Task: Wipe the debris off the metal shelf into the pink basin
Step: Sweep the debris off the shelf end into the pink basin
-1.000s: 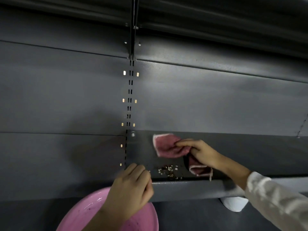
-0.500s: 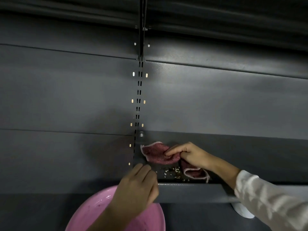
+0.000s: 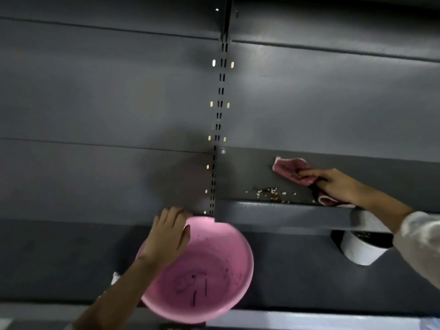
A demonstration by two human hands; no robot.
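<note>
From the head camera, the grey metal shelf (image 3: 281, 210) runs across the right half of the picture, its left end meeting the slotted upright (image 3: 219, 129) near the centre. A scatter of pale and brown debris (image 3: 270, 194) lies on the shelf top close to the front lip, toward the shelf's left end. The right hand (image 3: 338, 185) comes in from three o'clock in a white sleeve (image 3: 421, 244) and rests on the shelf, its fingers closed around a dark pink cloth (image 3: 294, 171); one end of the cloth spreads flat toward ten o'clock of the hand, up and to the right of the debris and apart from it, while the other end hangs out under the palm near the shelf's front lip. The pink basin (image 3: 214, 277) sits at six o'clock, below the shelf's left end, with its far rim tucked just under the shelf corner. The left hand (image 3: 167, 236) grips the basin's rim at its eleven o'clock, fingers curled over the outside and thumb inside. Dark marks show on the basin's inner floor. A white container (image 3: 362, 250) stands beneath the shelf at four o'clock, partly hidden by it.
</note>
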